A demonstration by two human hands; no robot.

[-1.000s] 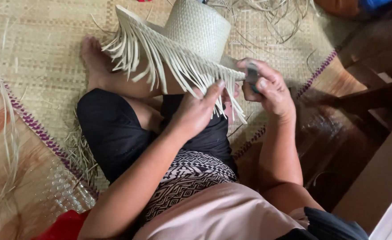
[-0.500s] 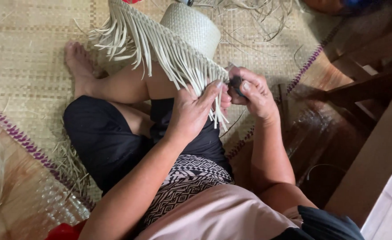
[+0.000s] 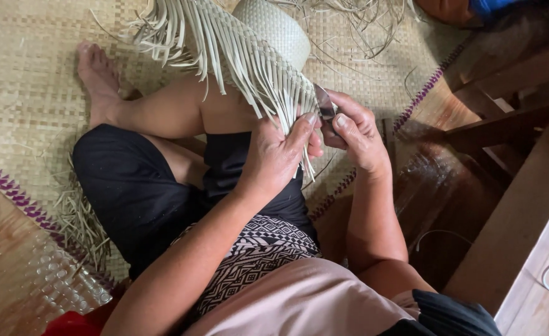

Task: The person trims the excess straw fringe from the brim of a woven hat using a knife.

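Observation:
A pale woven straw hat (image 3: 268, 31) rests on my raised knee, its brim ending in a long fringe of loose strips (image 3: 237, 62). My left hand (image 3: 277, 155) pinches the fringe strips at the brim's near end. My right hand (image 3: 355, 134) grips a small dark blade (image 3: 324, 102) whose tip touches the strips just beside my left fingers. I sit cross-legged in black shorts, one bare foot (image 3: 97, 78) out to the left.
A woven straw mat (image 3: 32, 99) with a purple patterned border (image 3: 13, 193) covers the floor. Cut straw scraps (image 3: 81, 221) lie by my thigh. Dark wooden furniture legs (image 3: 505, 118) stand at the right, loose straw strands (image 3: 361, 18) beyond the hat.
The hat has swung left and nearer to me. Both hands have closed together at the fringe, and the blade now meets the strips.

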